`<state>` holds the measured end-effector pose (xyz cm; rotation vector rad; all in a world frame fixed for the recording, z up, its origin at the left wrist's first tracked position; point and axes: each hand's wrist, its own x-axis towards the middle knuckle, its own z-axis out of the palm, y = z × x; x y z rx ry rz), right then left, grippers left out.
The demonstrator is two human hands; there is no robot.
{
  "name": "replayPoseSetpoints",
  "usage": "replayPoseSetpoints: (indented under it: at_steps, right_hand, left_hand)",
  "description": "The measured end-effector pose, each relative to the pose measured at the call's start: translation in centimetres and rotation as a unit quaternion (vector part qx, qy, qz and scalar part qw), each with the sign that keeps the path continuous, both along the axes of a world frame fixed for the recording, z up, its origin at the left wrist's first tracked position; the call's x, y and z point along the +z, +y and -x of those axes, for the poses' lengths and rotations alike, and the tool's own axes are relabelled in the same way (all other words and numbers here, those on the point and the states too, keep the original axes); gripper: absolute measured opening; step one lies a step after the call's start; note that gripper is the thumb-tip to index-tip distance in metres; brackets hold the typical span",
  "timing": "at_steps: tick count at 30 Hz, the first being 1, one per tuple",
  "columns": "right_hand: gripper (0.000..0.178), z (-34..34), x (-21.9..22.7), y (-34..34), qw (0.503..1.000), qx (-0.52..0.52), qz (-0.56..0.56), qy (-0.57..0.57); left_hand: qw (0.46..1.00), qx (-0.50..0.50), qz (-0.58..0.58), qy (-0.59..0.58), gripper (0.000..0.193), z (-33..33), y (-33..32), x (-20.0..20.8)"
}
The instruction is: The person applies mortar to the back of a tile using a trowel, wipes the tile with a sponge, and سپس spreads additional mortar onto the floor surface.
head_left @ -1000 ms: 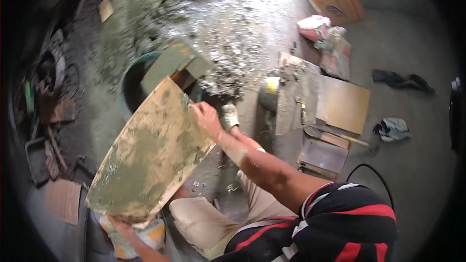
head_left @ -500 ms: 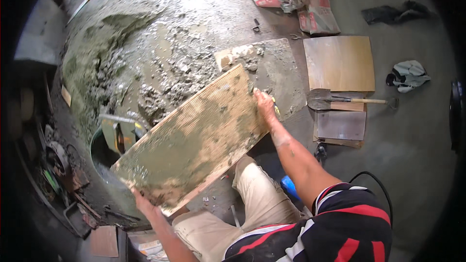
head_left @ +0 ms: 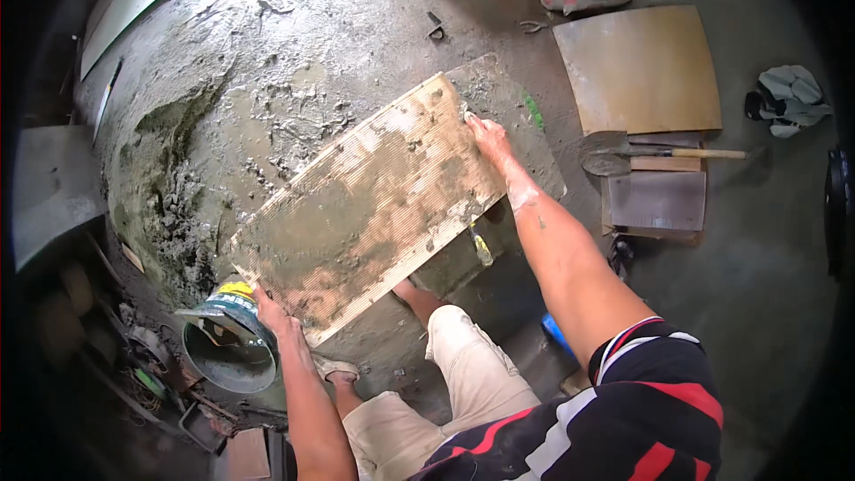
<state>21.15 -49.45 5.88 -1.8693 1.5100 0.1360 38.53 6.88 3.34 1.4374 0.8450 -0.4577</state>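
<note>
Ridged tan panel [head_left: 356, 223], its upper face smeared with wet grey mortar, has swung clear of the dark teal bucket [head_left: 239, 305]: a second ago its upper end overlapped that bucket, which now stands just beside the panel's left end. It is held aslant in front of the person's knees, off the floor, its far right end overlapping a mortar-streaked grey board [head_left: 539, 156]. The left hand [head_left: 276, 312] keeps its grip clamped on the left end, and the right hand [head_left: 490, 141] has its grip closed round the right end, so the weight now looks shared across both. A yellow-handled tool [head_left: 482, 248] shows just below the near edge; a mortar heap [head_left: 174, 142] lies beyond the far one
</note>
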Motion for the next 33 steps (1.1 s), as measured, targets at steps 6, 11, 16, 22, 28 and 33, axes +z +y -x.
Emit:
replayPoseSetpoints:
  at_steps: [6,11,16,22,28,33]
  right_hand:
    - [0.061,-1.1,-0.1,-0.9,0.999,0.013,-0.037,-0.006]
    - [0.052,1.0,1.3,0.6,0.987,0.066,0.142,-0.034]
    - [0.033,10.8,4.0,13.1,0.994,-0.036,0.082,-0.058]
    - [0.036,12.6,3.6,16.5,0.982,-0.049,-0.179,-0.030]
    - [0.032,24.7,4.9,21.3,0.958,-0.196,-0.204,-0.038]
    - [0.034,28.0,8.3,19.7,0.987,-0.062,0.148,0.023]
  left_hand:
    - [0.996,-0.016,-0.086,0.003,0.057,-1.5,-1.7,-0.2]
    - [0.995,0.008,-0.098,0.030,0.058,-1.7,-2.8,-0.3]
    - [0.994,-0.019,-0.106,0.019,0.054,-2.2,-1.8,-0.2]
    - [0.993,-0.020,-0.110,0.038,0.064,-1.5,-5.6,2.5]
    - [0.977,-0.051,-0.203,0.049,0.075,-1.3,-5.7,3.0]
    - [0.947,-0.083,-0.307,0.041,0.077,0.5,-3.5,0.7]
